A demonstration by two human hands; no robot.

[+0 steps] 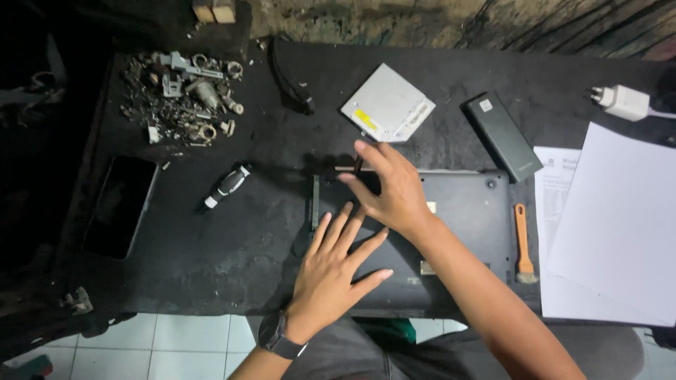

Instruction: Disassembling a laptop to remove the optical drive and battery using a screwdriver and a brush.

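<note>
A dark grey laptop (465, 218) lies bottom side up on the black table (232, 239). My left hand (336, 262) rests flat on its near left part, fingers spread, holding nothing. My right hand (391, 188) reaches across to the laptop's far left corner and pinches a thin dark tool (358, 166) upright between thumb and fingers. A black wristwatch (278, 336) is on my left wrist.
A silver optical drive (387, 104), a black battery pack (503, 136), an orange brush (522, 243) and white papers (612, 225) lie to the right. A screwdriver (227, 186), a phone (120, 205), a heap of metal parts (183, 95), a cable (289, 81) and a charger (623, 102) are around.
</note>
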